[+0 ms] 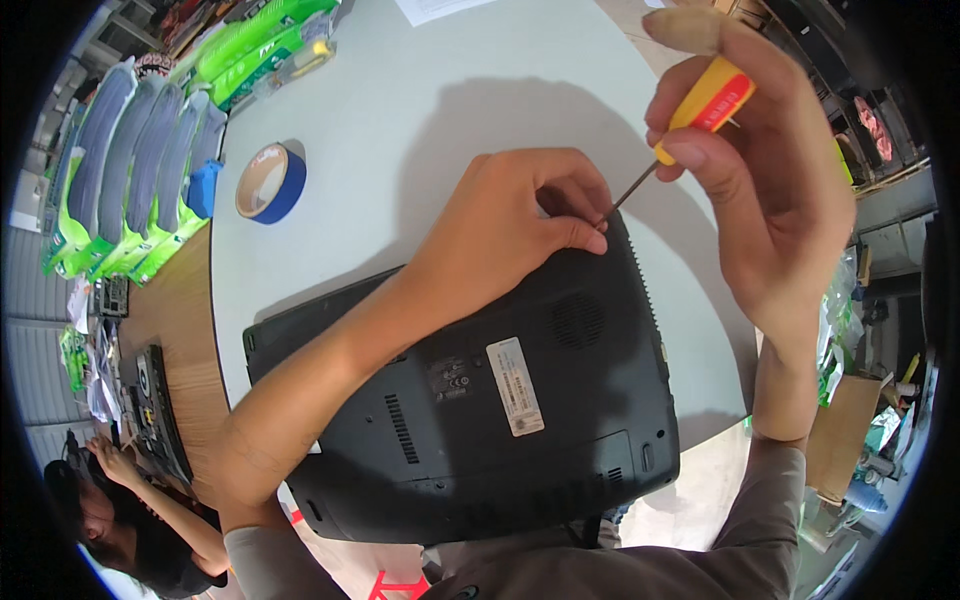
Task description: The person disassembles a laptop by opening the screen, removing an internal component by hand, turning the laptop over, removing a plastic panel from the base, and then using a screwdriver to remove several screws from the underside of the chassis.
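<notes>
A black laptop [560,400] lies bottom side up at the table's near edge, its vents and a white label showing. My right hand [775,180] is raised beyond its far right corner, thumb and fingers closed round the yellow and red handle of a screwdriver [712,100]. The thin shaft slants down and left to that corner. There my left hand [515,205] reaches across the laptop, thumb and fingertips pinched together around the shaft's tip. Whether a screw or another small part is between them is hidden.
A roll of blue tape [272,183] stands on the white table [370,120] at the left. Green packages [265,45] and stacked grey pieces in green wrapping [140,160] are at the far left. Another person [120,520] works at a wooden table beside an opened device [155,410].
</notes>
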A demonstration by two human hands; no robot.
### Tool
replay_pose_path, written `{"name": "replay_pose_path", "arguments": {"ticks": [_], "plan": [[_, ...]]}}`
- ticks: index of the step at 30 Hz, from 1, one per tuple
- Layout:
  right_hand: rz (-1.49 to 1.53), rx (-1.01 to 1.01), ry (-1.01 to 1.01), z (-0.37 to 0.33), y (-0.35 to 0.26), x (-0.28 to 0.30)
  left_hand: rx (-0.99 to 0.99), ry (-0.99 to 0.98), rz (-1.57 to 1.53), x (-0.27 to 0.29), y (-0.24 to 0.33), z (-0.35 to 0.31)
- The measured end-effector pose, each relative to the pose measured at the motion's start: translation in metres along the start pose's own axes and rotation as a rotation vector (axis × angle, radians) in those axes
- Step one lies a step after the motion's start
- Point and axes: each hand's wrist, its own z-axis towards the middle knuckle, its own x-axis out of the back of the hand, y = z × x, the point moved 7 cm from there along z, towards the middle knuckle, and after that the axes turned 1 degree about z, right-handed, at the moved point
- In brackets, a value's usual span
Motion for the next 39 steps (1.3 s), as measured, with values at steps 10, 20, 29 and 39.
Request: {"name": "replay_pose_path", "arguments": {"ticks": [10, 20, 29, 39], "plan": [[-0.121, 0.074, -0.027, -0.006, 0.0, -0.003, -0.042, -0.006, 0.036, 0.003, 0.0, -0.004], [-0.187, 0.102, -0.026, -0.006, 0.005, 0.006, -0.078, 0.007, 0.008, 0.002, -0.006, -0.002], [-0.22, 0.119, -0.019, -0.003, 0.011, 0.01, -0.077, 0.032, 0.021, 0.003, -0.006, -0.002], [-0.205, 0.096, -0.112, 0.006, 0.018, 0.011, -0.067, 0.048, -0.065, 0.004, -0.01, -0.004]]}}
